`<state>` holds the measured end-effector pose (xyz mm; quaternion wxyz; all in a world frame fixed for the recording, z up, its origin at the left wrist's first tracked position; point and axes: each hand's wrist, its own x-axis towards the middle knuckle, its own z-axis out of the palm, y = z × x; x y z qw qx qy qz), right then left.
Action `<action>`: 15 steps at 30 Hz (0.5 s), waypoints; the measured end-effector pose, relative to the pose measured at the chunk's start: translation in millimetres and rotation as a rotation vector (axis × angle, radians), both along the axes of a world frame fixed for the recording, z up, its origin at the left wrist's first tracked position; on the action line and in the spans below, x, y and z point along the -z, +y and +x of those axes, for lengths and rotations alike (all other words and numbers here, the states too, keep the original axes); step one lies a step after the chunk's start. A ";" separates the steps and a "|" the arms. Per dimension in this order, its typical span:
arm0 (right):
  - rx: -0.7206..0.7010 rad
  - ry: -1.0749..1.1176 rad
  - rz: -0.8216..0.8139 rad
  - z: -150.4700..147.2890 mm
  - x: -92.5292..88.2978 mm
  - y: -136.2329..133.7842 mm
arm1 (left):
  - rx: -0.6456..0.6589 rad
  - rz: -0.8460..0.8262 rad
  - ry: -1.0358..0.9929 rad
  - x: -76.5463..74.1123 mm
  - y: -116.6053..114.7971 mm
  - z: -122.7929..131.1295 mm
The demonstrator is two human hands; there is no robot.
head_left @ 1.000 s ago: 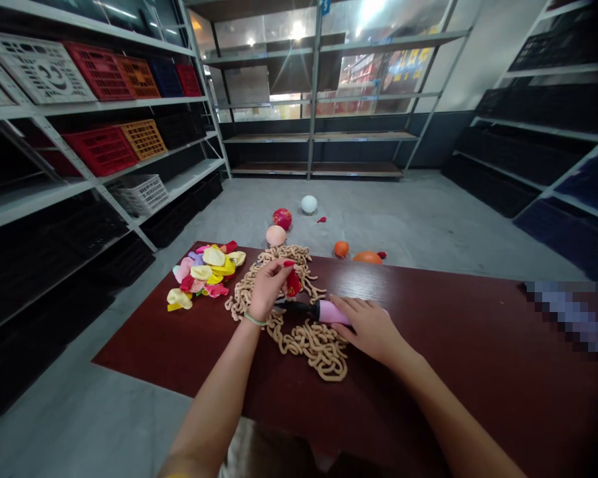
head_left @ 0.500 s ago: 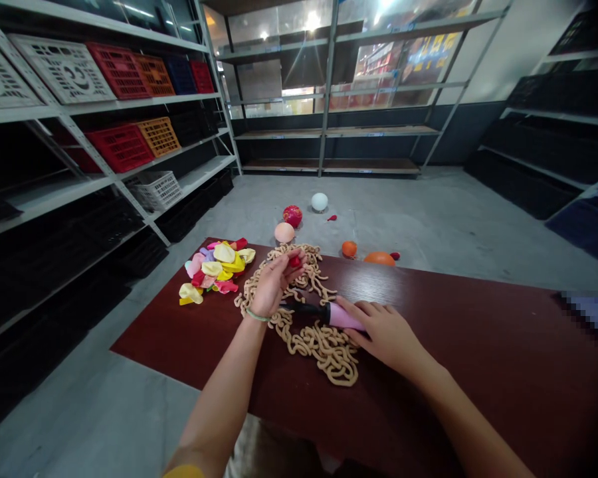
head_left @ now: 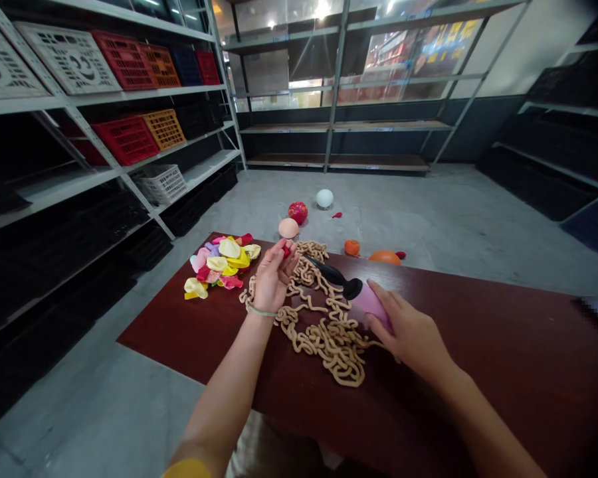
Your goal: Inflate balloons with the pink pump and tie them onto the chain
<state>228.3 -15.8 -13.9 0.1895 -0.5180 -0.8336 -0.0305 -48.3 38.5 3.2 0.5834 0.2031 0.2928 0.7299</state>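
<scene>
My left hand, palm partly turned up, has its fingers curled round a small red balloon. My right hand is closed round the pink body of a hand balloon pump. The pump's black nozzle end slants up and left, its tip close to the left hand's fingers; whether it touches the balloon I cannot tell. Beneath both hands lies a tangled heap of tan, cord-like strands. A heap of limp balloons, mostly yellow, pink and red, sits left of my left hand.
A dark red-brown table spans the front. On the floor beyond are inflated balloons: white, red, peach and orange. Shelving with crates lines the left; a metal rack stands behind.
My right hand has raised and tilted the pump, so its nozzle now points up toward my left hand instead of lying nearly level. My left hand keeps the red balloon. The view has shifted slightly.
</scene>
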 end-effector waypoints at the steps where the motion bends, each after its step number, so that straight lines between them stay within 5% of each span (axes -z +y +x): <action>1: -0.013 0.016 0.001 -4.6 -0.6 -2.2 | 0.001 -0.002 -0.002 0.1 -0.9 4.2; 15: -0.006 -0.004 -0.018 -18.4 6.9 -7.2 | -0.140 0.031 0.053 6.8 -5.5 28.9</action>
